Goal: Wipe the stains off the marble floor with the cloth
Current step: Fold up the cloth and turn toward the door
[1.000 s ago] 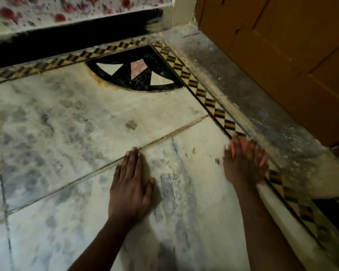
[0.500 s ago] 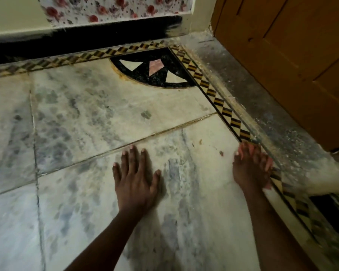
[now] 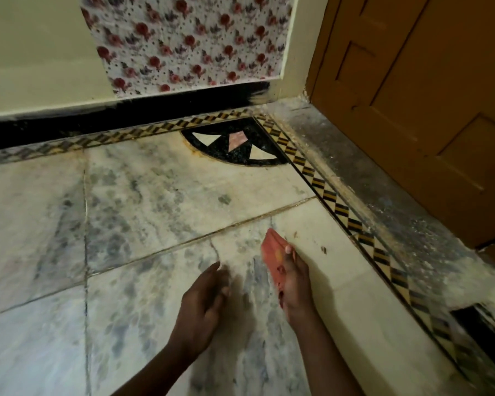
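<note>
Marble floor (image 3: 160, 190): off-white with grey mottling. Border strip (image 3: 335, 207): yellow-and-black diamonds. Corner inlay (image 3: 235, 144): black with white and pink triangles. Cloth (image 3: 275, 252): red-orange, possibly spotted. Wall covering (image 3: 183, 38): white, red floral print.

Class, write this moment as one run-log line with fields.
right hand: holds red cloth | left hand: empty, above marble floor | stains: unwiped
</note>
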### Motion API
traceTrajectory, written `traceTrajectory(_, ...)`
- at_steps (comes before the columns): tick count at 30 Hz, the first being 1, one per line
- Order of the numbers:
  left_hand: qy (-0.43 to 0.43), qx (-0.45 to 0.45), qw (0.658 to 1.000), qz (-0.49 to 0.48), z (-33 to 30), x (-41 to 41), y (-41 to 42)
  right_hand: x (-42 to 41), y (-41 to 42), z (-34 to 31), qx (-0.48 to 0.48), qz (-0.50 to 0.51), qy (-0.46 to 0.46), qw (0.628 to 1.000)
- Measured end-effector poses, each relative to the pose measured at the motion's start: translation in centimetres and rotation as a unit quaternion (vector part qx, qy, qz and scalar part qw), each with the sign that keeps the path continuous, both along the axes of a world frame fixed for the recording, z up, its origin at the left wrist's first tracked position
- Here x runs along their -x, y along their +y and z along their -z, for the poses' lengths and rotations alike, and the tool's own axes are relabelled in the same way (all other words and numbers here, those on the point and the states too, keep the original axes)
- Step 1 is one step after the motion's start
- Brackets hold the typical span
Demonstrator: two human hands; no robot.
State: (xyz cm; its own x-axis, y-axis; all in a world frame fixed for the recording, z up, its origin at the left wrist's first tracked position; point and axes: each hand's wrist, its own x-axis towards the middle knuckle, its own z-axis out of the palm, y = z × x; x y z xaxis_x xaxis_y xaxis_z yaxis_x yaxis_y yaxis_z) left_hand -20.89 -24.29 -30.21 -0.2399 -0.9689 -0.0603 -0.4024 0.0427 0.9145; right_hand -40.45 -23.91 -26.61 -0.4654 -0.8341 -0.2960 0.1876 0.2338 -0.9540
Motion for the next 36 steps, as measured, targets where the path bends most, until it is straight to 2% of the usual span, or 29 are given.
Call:
traceTrajectory(5,0.046,-0.005,0.998,-0.035,-4.0,1.3,-1.2,-1.9,-0.4,-2.4,-0.031,0.032,-0.129,0.991)
traceTrajectory(9,0.018,0.077,0.996,-0.052,-7.2,2.0,-2.6,-2.2,-0.6,-4.1,0.002,0.022,-0.086,0.996)
traceTrajectory(11,0.034,0.087,0.994,-0.061,-8.7,2.2,-2.8,-2.3,-0.8,-5.4,0.022,0.007,-0.063,0.998)
traceTrajectory(15,0.122,-0.038,0.992,-0.025,-11.1,2.8,-2.7,-2.7,-0.4,-7.6,0.041,-0.023,-0.067,0.997)
traceTrajectory(18,0.187,-0.155,0.968,-0.059,-12.2,2.9,-3.6,-3.3,0.0,-8.7,0.067,-0.076,-0.070,0.992)
traceTrajectory(20,0.185,-0.162,0.967,-0.066,-12.8,2.8,-4.2,-3.4,0.1,-9.4,0.078,-0.099,-0.072,0.989)
traceTrajectory(23,0.135,-0.131,0.981,-0.055,-13.8,2.1,-4.7,-3.4,0.2,-10.0,0.091,-0.137,-0.057,0.985)
traceTrajectory(27,0.103,-0.131,0.986,-0.019,-15.5,0.9,-5.3,-2.9,-0.3,-11.3,0.087,-0.114,-0.001,0.990)
traceTrajectory(30,0.202,-0.189,0.961,-0.016,-17.5,0.4,-6.0,-0.1,-2.3,-13.8,0.082,-0.097,-0.004,0.992)
traceTrajectory(32,0.300,-0.255,0.919,-0.028,-18.8,0.0,-6.7,2.2,-4.0,-15.3,0.093,-0.074,-0.060,0.991)
traceTrajectory(33,0.318,-0.286,0.903,-0.039,-19.1,-0.2,-7.0,2.8,-4.5,-15.2,0.089,-0.057,-0.097,0.990)
traceTrajectory(36,0.262,-0.351,0.896,-0.071,-17.9,-0.3,-7.0,1.8,-3.6,-12.4,-0.035,-0.043,-0.217,0.975)
